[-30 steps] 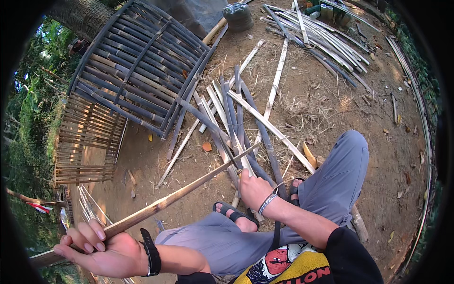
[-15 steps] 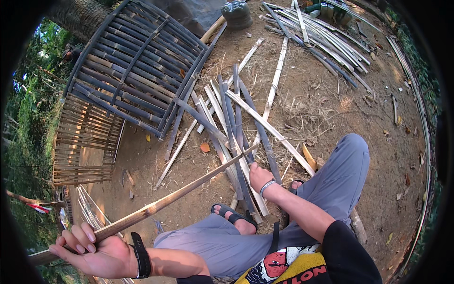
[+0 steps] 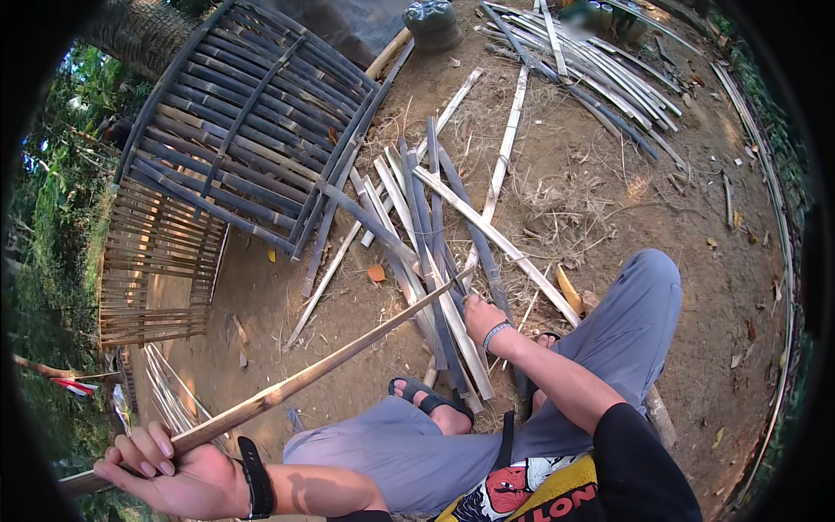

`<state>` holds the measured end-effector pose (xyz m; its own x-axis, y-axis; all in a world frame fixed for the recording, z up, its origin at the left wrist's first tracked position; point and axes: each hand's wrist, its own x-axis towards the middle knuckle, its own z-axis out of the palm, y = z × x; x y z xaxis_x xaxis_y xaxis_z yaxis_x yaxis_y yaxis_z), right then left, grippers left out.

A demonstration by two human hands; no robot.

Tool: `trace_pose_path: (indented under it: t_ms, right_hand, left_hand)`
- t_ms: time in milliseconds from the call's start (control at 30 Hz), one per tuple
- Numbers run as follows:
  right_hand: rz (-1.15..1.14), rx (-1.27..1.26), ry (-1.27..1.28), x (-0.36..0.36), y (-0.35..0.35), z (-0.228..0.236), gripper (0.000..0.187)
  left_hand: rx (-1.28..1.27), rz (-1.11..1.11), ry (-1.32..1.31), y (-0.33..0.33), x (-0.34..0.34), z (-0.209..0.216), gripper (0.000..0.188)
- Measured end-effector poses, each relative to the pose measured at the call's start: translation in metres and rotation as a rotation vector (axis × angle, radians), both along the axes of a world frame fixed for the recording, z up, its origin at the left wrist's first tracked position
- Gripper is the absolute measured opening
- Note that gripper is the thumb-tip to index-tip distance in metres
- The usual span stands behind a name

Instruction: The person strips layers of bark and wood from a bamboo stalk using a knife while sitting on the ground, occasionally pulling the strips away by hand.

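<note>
At the lower left, my left hand is closed around a long brown bamboo strip. The strip slants up and to the right across the middle, its thin far end just past my right hand. That hand is closed on a knife, its narrow dark blade lying against the strip near the tip. The fist hides the handle. Under and beyond it, dark and pale bamboo slats lie crossed in a pile on the ground.
A dark slatted bamboo panel stands at upper left, with a lighter slatted frame below it. More split slats lie at upper right near a dark round container. My sandalled foot rests beside the pile.
The right hand and knife have shifted slightly right and down, toward the strip's far end. My left hand keeps its hold on the strip, nearly still.
</note>
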<state>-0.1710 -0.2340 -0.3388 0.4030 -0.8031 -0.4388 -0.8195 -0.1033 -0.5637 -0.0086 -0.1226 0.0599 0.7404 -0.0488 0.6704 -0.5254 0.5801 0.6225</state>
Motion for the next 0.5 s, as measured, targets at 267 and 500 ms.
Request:
trace_pose_path:
  t_ms: [267,500]
  right_hand:
    - [0.011,-0.016,0.116,-0.030,-0.021,-0.033,0.024]
    - [0.162,-0.029,-0.497,-0.026,0.029,0.201,0.025]
  left_hand:
    - [-0.060,-0.440,-0.094,0.016,0.024,-0.005,0.032]
    - [-0.194,-1.110,-0.230,0.036,0.052,-0.011,0.035]
